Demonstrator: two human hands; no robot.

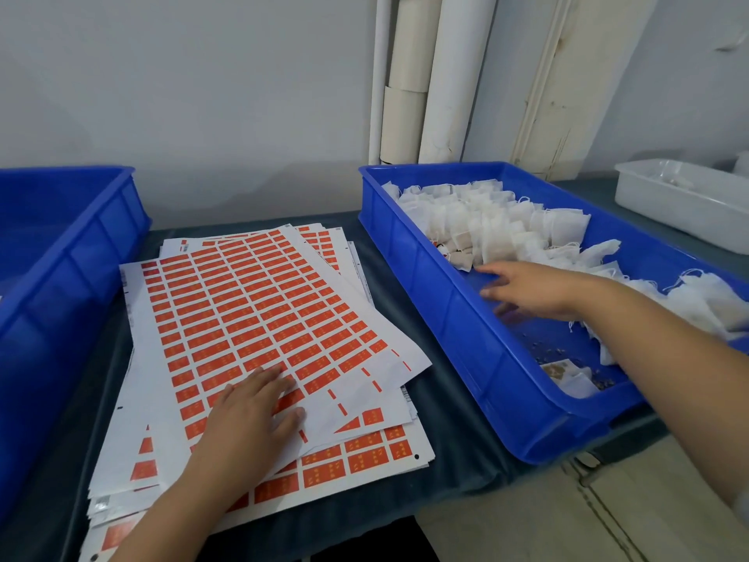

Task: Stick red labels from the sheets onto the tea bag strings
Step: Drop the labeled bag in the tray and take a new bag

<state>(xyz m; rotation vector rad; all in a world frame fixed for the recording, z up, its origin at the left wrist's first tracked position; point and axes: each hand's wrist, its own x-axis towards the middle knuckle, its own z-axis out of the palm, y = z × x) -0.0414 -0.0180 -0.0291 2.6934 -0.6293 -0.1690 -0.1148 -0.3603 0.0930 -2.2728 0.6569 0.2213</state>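
Note:
A stack of white sheets with rows of red labels [251,310] lies on the table in front of me. My left hand [251,411] rests flat on the top sheet near its lower edge, fingers spread, holding nothing. At the right stands a blue tray [437,318] with a pile of white tea bags [498,225] and their strings. My right hand [531,292] reaches into that tray over its bare floor, fingers apart, just below the tea bag pile, with nothing in it.
A second blue tray [65,257] stands at the left edge. A white plastic tray [681,204] sits at the far right. White pipes [425,75] run up the wall behind. The right blue tray overhangs the table's front edge; floor shows below.

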